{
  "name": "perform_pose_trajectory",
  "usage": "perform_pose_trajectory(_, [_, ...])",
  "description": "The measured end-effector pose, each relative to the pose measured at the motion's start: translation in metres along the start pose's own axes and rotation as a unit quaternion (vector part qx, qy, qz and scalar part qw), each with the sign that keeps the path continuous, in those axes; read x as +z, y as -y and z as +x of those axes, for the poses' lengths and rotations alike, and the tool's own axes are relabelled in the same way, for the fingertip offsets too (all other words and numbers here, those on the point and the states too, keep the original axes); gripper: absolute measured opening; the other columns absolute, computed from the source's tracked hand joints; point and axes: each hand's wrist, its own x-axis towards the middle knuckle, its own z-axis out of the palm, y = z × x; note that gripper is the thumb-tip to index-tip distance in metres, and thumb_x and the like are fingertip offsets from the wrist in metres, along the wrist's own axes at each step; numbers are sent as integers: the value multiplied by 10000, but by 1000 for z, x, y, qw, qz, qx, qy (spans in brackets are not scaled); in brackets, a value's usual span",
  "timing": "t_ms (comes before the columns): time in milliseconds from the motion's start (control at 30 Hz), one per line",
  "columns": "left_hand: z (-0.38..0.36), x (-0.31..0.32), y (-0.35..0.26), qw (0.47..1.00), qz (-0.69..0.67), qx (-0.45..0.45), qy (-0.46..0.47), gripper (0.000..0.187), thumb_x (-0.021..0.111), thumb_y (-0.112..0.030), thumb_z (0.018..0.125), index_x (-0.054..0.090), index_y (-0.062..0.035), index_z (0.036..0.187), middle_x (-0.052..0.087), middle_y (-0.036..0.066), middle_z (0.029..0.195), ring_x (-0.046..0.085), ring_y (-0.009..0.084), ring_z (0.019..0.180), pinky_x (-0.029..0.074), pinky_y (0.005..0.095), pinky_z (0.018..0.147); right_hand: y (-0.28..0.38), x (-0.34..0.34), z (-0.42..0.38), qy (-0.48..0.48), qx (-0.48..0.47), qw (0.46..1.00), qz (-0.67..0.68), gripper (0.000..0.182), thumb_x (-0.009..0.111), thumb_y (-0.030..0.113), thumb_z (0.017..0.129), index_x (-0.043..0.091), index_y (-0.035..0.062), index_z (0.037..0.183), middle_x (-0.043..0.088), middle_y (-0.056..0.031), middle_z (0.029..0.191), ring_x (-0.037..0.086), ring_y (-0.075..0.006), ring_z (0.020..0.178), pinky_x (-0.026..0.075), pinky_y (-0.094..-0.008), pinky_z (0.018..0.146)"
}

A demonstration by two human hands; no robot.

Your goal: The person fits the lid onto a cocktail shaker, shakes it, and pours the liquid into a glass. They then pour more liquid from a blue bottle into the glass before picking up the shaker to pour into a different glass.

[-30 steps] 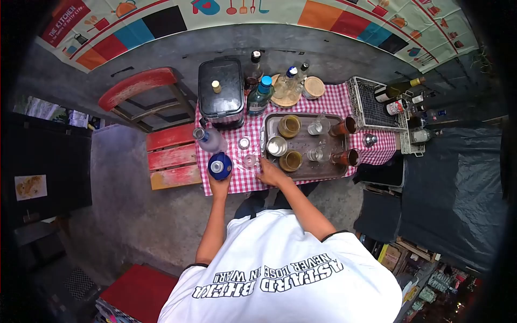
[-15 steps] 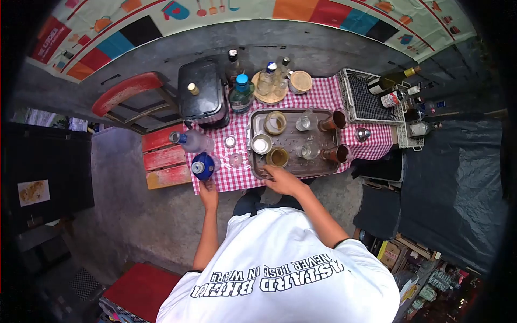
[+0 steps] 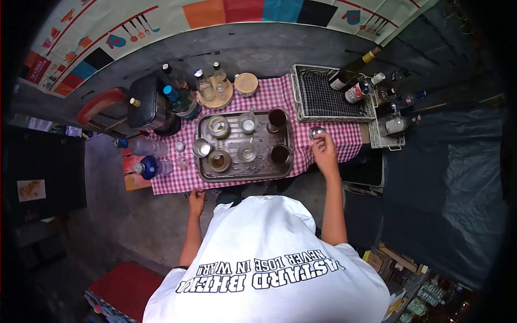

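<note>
My right hand (image 3: 324, 151) is at the small metal piece (image 3: 316, 131) on the checkered cloth (image 3: 344, 141), right of the tray, with its fingers closed around the near side of it. My left hand (image 3: 197, 199) hangs at the table's front edge, fingers curled; whether anything is inside them is too small to tell. Between the hands lies the brown tray (image 3: 237, 175), bearing several glasses and cups, among them a dark-filled glass (image 3: 280, 154) and a cup with brownish contents (image 3: 219, 160). Left of the tray are a blue bottle (image 3: 146, 168) and a frosted bottle (image 3: 141, 146).
A wire basket (image 3: 300, 114) with bottles stands at the back right, beside a smaller wire rack (image 3: 385, 141). Behind the tray are a teal bottle (image 3: 182, 102), a round wooden board (image 3: 219, 100) and a lidded jar (image 3: 246, 84). A black container (image 3: 145, 110) stands back left.
The view has turned to the right. My right hand has left the tray's front edge and moved right to the metal piece. My left hand has moved away from the blue bottle.
</note>
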Motion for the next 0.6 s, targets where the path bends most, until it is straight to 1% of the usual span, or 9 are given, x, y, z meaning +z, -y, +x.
perform_pose_trajectory(33, [-4, 10, 2, 1000, -17, -15, 10, 169, 579, -10, 891, 566, 28, 1055, 613, 60, 772, 599, 132, 684, 522, 287, 649, -35, -5, 13, 7, 37, 999, 33, 259, 680, 19, 861, 552, 23, 1087, 562, -13, 851, 519, -67, 758, 435, -217, 644])
perform_pose_trajectory(133, [-22, 34, -10, 1000, 11, -13, 20, 185, 581, -16, 885, 563, 27, 1064, 609, 56, 772, 595, 129, 683, 523, 287, 644, -96, -15, 41, 9, 45, 999, -19, 382, 736, 79, 831, 524, 25, 1145, 570, -62, 922, 560, -122, 786, 481, -270, 686])
perform_pose_trajectory(200, [-34, 46, -15, 1000, -8, -4, 11, 183, 580, -11, 882, 565, 27, 1060, 607, 55, 777, 596, 128, 690, 525, 287, 644, -106, -20, 49, 49, 57, 987, -141, 538, 780, 139, 775, 482, 40, 1211, 597, -161, 1084, 636, -292, 881, 528, -402, 802])
perform_pose_trajectory(233, [-39, 52, -15, 999, -29, 10, 9, 182, 580, -6, 878, 567, 28, 1056, 606, 54, 782, 596, 126, 697, 526, 287, 643, -124, -20, 53, 56, 52, 987, -139, 538, 780, 139, 775, 482, 40, 1211, 597, -161, 1084, 636, -292, 881, 528, -402, 802])
perform_pose_trajectory(300, [-45, 60, -15, 1000, -10, 5, 0, 177, 587, -8, 881, 578, 22, 1056, 603, 52, 794, 598, 124, 717, 526, 283, 648, -146, -13, 67, 100, 30, 982, -158, 642, 815, 199, 738, 451, 38, 1241, 564, -195, 1167, 626, -364, 1005, 513, -459, 872])
perform_pose_trajectory(367, [-53, 67, -10, 999, -27, 27, -7, 173, 564, 1, 919, 557, -5, 1091, 613, 60, 882, 606, 129, 756, 515, 267, 629, -157, -8, 74, 115, 29, 983, -143, 620, 813, 193, 735, 464, 35, 1222, 545, -198, 1193, 601, -377, 1064, 507, -454, 879])
perform_pose_trajectory(433, [-60, 70, -12, 999, -44, 21, -21, 174, 581, -5, 918, 562, -10, 1091, 612, 45, 870, 591, 119, 750, 511, 258, 634, -153, -6, 79, 117, -18, 978, -174, 602, 806, 166, 750, 465, 6, 1220, 525, -202, 1177, 580, -341, 1033, 503, -407, 884])
perform_pose_trajectory(467, [-64, 72, -14, 998, -45, 25, -21, 178, 589, -14, 915, 562, -8, 1091, 613, 41, 867, 587, 117, 748, 509, 257, 639, -150, -5, 79, 117, 0, 985, -129, 532, 795, 140, 744, 501, -10, 1162, 535, -199, 1145, 567, -364, 1062, 489, -412, 914])
perform_pose_trajectory(600, [-74, 82, -43, 994, -81, 46, -58, 192, 626, -40, 885, 598, 6, 1069, 595, 29, 793, 574, 96, 735, 495, 257, 658, -144, -3, 77, 93, -30, 987, -129, 377, 776, 100, 728, 579, -17, 1027, 560, -196, 1071, 572, -365, 1037, 488, -419, 901])
